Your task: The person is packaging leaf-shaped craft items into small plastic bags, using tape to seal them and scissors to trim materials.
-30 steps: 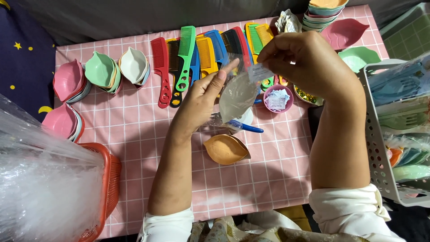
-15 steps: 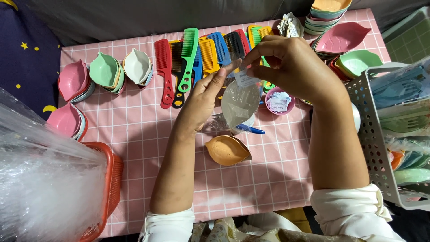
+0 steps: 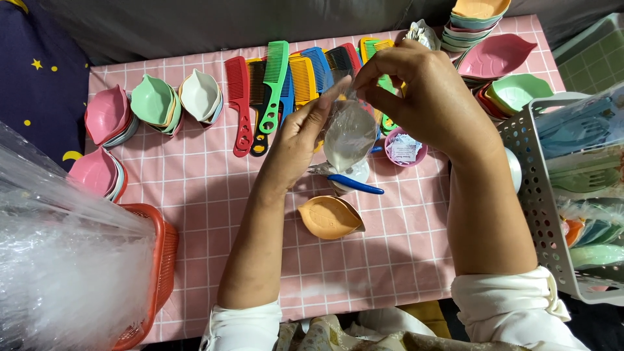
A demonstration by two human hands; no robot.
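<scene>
Both hands hold a small clear plastic bag [image 3: 350,135] above the pink checked tablecloth [image 3: 214,214]. My left hand [image 3: 300,144] supports the bag's left side with its fingers up along it. My right hand [image 3: 429,97] pinches the bag's top edge. Something pale shows inside the bag; what it is cannot be told. Under the bag lie a blue-handled tool [image 3: 354,185] and an orange leaf-shaped dish [image 3: 329,216]. A small pink cup [image 3: 404,147] with a white packet in it stands just right of the bag.
A row of coloured combs [image 3: 276,91] lies at the back. Stacks of leaf-shaped dishes [image 3: 153,101] stand at left and at back right [image 3: 497,58]. A white basket [image 3: 552,208] of plastic cutlery is at right, an orange basket [image 3: 156,260] with clear plastic bags at left.
Both hands and the bag have shifted slightly; my right hand has moved a little left over the bag's top. The camera view has tilted slightly.
</scene>
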